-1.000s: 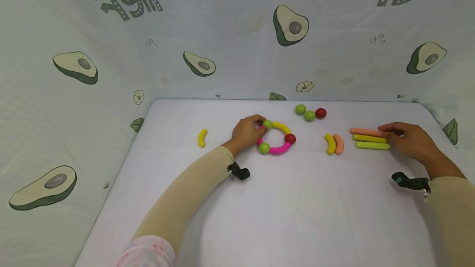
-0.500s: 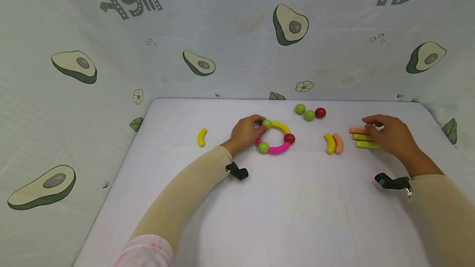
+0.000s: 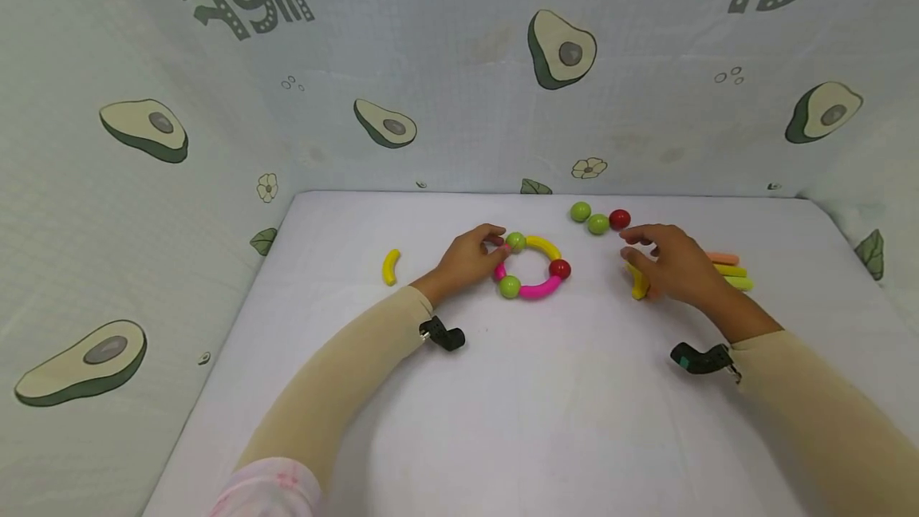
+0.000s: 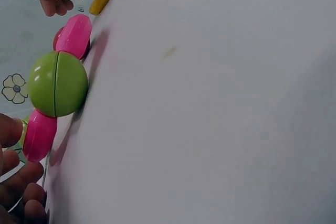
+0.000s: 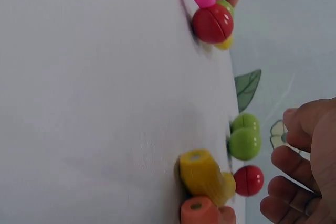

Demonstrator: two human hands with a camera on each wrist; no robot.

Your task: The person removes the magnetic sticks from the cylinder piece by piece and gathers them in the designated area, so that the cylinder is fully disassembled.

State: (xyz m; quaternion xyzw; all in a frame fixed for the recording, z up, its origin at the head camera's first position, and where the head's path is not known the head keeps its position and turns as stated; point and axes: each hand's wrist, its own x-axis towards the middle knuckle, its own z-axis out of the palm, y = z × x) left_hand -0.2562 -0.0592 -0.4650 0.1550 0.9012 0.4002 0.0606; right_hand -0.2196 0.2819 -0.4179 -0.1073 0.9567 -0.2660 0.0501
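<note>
In the head view a ring of curved pink and yellow pieces joined by green and red balls (image 3: 561,269) lies on the white table. My left hand (image 3: 465,258) is at its left side, fingers loosely bent, thumb by the pink curved piece (image 4: 39,136) near the upper green ball (image 3: 515,242); whether it still touches is hard to tell. My right hand (image 3: 678,266) hovers, fingers apart and holding nothing, over the short yellow curved piece (image 3: 638,283). Beside that, an orange curved piece (image 5: 199,211) is mostly hidden by the hand in the head view.
Two loose green balls (image 3: 597,223) and a red ball (image 3: 620,219) sit behind the ring. Straight orange, yellow and green sticks (image 3: 738,282) lie at the right, partly behind my right hand. A small yellow curved piece (image 3: 391,267) lies far left.
My right hand has moved left from the straight sticks to the short curved pieces. My left hand has drawn back slightly left, its fingers coming off the upper green ball. The ring stays put.
</note>
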